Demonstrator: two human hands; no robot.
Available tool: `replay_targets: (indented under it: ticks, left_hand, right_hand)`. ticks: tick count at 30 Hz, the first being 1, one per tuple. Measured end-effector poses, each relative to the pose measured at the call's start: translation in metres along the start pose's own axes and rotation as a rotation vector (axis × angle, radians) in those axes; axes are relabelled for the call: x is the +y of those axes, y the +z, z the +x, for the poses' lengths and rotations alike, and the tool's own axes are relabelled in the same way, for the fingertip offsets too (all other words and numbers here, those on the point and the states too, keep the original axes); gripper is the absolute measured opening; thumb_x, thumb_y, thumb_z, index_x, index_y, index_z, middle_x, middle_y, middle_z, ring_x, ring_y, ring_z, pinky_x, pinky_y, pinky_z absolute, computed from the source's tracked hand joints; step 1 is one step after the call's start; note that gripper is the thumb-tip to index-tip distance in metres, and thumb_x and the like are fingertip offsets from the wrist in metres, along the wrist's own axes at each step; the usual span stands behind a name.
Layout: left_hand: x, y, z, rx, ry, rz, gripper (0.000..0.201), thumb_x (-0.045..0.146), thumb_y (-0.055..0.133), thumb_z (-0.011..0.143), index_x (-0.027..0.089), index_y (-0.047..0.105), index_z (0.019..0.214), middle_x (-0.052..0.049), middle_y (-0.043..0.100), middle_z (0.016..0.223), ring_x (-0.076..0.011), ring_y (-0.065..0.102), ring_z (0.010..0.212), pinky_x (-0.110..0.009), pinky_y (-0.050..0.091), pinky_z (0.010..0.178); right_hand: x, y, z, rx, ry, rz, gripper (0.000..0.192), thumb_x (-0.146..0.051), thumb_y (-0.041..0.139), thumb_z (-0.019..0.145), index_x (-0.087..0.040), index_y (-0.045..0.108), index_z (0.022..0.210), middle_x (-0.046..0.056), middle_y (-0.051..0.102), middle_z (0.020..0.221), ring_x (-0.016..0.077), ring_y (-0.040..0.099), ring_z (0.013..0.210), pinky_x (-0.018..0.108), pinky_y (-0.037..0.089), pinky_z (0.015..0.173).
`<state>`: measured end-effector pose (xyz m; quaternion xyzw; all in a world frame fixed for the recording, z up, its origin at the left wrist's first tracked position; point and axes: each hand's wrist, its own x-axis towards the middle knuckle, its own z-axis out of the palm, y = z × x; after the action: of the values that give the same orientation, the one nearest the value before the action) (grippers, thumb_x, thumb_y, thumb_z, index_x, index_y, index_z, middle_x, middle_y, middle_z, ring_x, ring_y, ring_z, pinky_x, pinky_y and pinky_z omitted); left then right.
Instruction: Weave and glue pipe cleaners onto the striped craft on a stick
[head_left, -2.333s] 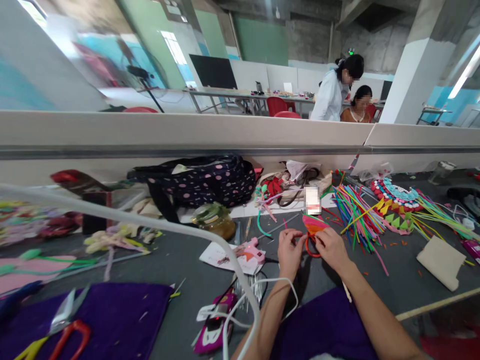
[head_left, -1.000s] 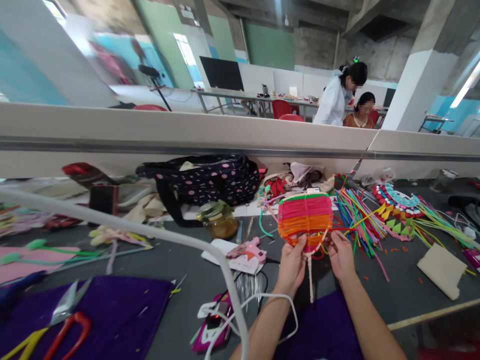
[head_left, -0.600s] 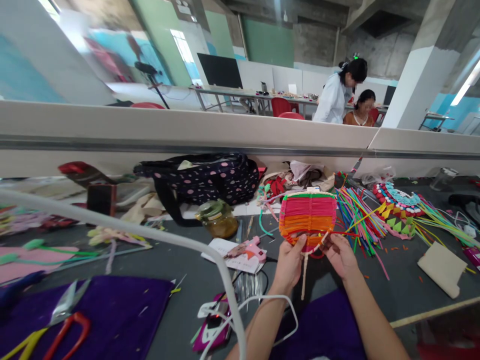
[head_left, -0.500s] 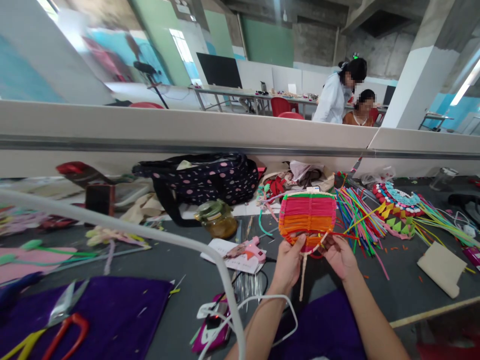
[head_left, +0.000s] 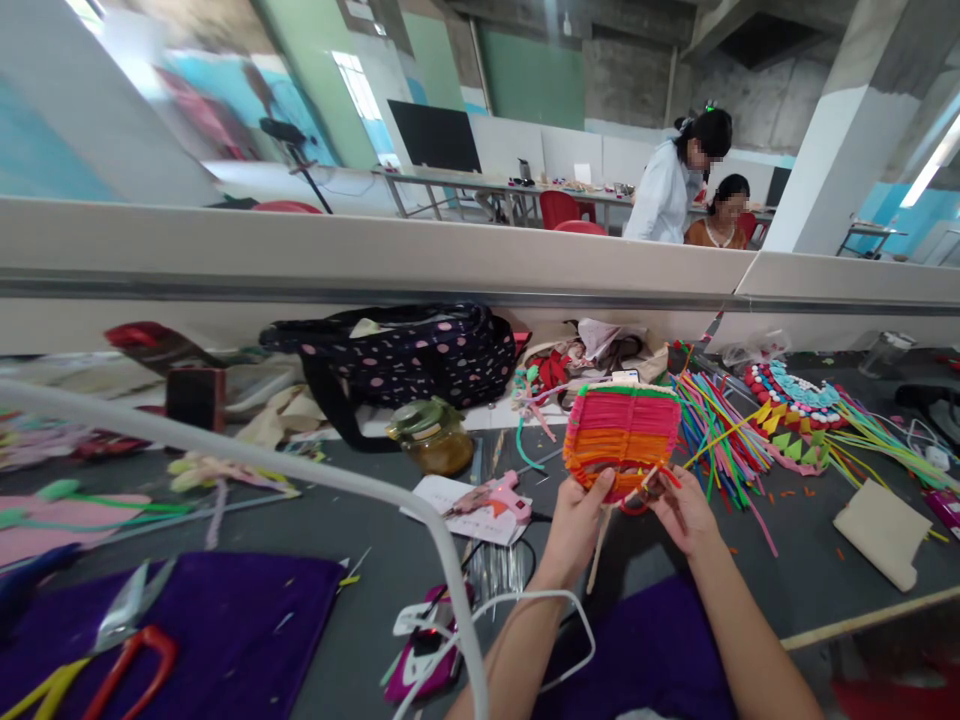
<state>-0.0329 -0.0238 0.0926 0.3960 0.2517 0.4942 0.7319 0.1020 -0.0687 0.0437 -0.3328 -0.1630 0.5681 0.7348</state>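
A woven fan-shaped piece [head_left: 621,435] with pink, orange and green bands stands upright above the grey table. My left hand [head_left: 576,523] grips its lower left edge, thumb on the weave. My right hand [head_left: 681,510] pinches a red strand at the piece's lower right corner. A pale stick handle [head_left: 598,548] hangs down from the piece between my hands.
A pink glue gun [head_left: 495,495] lies on paper left of my hands. Behind stand a glass jar [head_left: 430,437] and a dotted black bag [head_left: 405,357]. Coloured strips [head_left: 712,430] spread to the right. Scissors [head_left: 120,660] rest on purple cloth [head_left: 225,630]. Two people are beyond the partition.
The woven piece was lifted from lying low on the table to upright. In the last half second it tilted slightly right and my right hand shifted on the red strand.
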Motion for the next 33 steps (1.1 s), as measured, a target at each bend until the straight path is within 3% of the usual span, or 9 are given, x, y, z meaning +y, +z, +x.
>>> replay_targets:
  ticks: [17, 22, 29, 33]
  left_hand:
    - [0.004, -0.013, 0.003, -0.04, 0.007, 0.106, 0.024, 0.028, 0.077, 0.069, 0.014, 0.075, 0.089, -0.011, 0.076, 0.094, -0.0297, 0.068, 0.098, -0.04, 0.052, 0.09]
    - [0.003, -0.013, 0.002, -0.039, -0.02, 0.08, 0.027, 0.027, 0.078, 0.068, 0.013, 0.074, 0.091, -0.012, 0.076, 0.094, -0.0275, 0.069, 0.093, -0.037, 0.052, 0.088]
    - [0.0, -0.011, 0.0, -0.029, -0.072, 0.02, 0.024, 0.02, 0.075, 0.067, 0.013, 0.073, 0.09, -0.011, 0.076, 0.092, -0.0257, 0.07, 0.089, -0.034, 0.052, 0.084]
    - [0.0, -0.011, -0.002, -0.037, -0.123, -0.019, 0.028, 0.016, 0.075, 0.064, 0.013, 0.072, 0.092, -0.012, 0.076, 0.094, -0.0255, 0.071, 0.085, -0.033, 0.055, 0.078]
  right_hand:
    - [-0.002, 0.011, 0.002, 0.067, -0.164, -0.175, 0.021, -0.028, 0.083, 0.062, -0.016, 0.07, 0.073, -0.001, 0.067, 0.064, 0.0094, 0.058, 0.057, 0.022, 0.048, 0.06]
    - [0.003, 0.018, 0.003, 0.104, -0.244, -0.233, 0.022, -0.029, 0.08, 0.063, -0.017, 0.071, 0.079, 0.001, 0.07, 0.071, 0.0119, 0.059, 0.059, 0.026, 0.05, 0.063]
    - [0.012, 0.015, 0.008, 0.181, -0.274, -0.272, 0.02, -0.031, 0.076, 0.066, -0.017, 0.063, 0.071, -0.004, 0.062, 0.059, 0.0078, 0.051, 0.05, 0.02, 0.042, 0.052]
    - [0.013, 0.014, 0.008, 0.196, -0.288, -0.28, 0.021, -0.03, 0.074, 0.067, -0.017, 0.057, 0.067, -0.005, 0.062, 0.059, 0.0078, 0.051, 0.05, 0.02, 0.041, 0.053]
